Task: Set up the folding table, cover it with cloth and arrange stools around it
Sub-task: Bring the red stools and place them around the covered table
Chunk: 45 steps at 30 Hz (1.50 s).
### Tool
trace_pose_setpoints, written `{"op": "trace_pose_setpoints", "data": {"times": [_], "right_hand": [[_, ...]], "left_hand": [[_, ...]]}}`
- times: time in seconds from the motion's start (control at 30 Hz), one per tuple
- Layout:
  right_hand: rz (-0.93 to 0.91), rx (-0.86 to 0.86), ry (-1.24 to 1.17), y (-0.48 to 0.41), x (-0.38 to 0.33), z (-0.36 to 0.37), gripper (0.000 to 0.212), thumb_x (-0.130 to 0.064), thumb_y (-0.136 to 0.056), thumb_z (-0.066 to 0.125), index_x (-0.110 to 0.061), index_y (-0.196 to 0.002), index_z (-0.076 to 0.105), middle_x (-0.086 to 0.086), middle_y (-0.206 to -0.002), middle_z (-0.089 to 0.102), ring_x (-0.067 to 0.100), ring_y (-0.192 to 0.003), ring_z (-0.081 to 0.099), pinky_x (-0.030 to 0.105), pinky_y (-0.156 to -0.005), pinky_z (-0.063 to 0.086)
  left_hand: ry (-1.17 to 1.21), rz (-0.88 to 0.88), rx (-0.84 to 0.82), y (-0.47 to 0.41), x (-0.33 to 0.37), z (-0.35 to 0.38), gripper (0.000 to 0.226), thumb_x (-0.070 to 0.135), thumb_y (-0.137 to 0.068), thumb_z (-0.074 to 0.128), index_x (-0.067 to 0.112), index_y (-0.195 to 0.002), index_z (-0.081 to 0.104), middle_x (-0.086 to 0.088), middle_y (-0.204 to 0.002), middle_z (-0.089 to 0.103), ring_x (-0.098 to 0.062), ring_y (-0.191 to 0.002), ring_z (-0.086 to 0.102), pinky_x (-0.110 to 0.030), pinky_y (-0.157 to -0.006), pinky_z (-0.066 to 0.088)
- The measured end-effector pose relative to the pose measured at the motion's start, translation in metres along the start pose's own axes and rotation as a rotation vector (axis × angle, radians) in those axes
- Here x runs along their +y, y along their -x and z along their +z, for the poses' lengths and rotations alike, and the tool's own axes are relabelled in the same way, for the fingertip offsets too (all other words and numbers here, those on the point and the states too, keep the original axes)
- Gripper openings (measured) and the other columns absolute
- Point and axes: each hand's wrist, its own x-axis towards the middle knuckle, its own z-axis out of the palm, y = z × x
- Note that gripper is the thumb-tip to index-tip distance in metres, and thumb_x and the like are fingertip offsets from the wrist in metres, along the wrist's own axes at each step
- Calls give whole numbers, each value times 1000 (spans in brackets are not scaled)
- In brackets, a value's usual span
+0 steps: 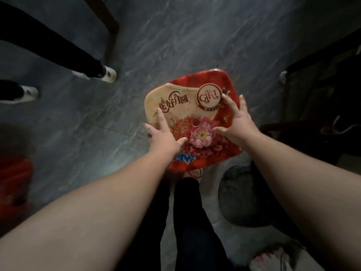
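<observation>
Head view looks straight down on a stool (pixel 181 108) with a red, flower-printed seat. It stands on the grey floor (pixel 195 36), in the middle of the stretch that shows, just ahead of the person's own legs. The left hand (pixel 162 132) and the right hand (pixel 236 118) are both spread open over the seat with straight fingers, gripping nothing. Whether the palms press on it or hover just above, I cannot tell.

Judging by this, the work is at the stool-arranging stage, with this stool being set down or about to be lifted. Neither the folding table nor the cloth can be made out, so those steps cannot be checked. A blurred red shape (pixel 13 180) at the floor's left edge may be another stool waiting. Someone's white shoes (pixel 107 74) stand nearby.
</observation>
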Motion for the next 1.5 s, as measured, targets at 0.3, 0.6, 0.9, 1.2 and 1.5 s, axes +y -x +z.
{"op": "trace_pose_setpoints", "data": {"times": [0.3,0.6,0.9,1.2,1.5], "right_hand": [[16,46,-101,8,-6,5,103,-33,-79,85,-68,-146,14,-2,-167,0,28,-150,24,54,-118,34],[-11,128,-114,105,-65,-30,104,-43,-80,82,-65,-148,7,0,-166,3,30,-148,28,58,-112,41],[-128,228,-153,270,-200,-110,103,-46,-80,82,-62,-150,9,4,-164,8,32,-147,31,55,-113,40],[-279,258,10,376,-338,-109,100,-48,-83,76,-63,-148,3,5,-167,-2,37,-145,31,54,-110,43],[-592,191,265,390,-453,-77,100,-48,-84,74,-64,-148,-1,6,-166,6,35,-132,49,47,-92,57]], "left_hand": [[112,45,97,1,-12,-5,126,50,-70,84,59,-145,-16,-18,-147,21,-41,-130,45,-55,-107,43],[27,148,134,73,-21,-101,125,53,-68,85,61,-145,-13,-22,-159,13,-45,-131,47,-56,-103,48],[19,312,200,212,-41,-281,123,56,-70,83,56,-150,-10,-21,-151,21,-42,-125,51,-47,-101,47],[163,320,324,299,-139,-401,118,56,-72,81,52,-153,-4,-18,-149,25,-37,-124,52,-41,-101,45],[365,93,482,329,-230,-447,117,54,-74,81,53,-152,-5,-14,-148,26,-36,-117,58,-45,-101,48]]}}
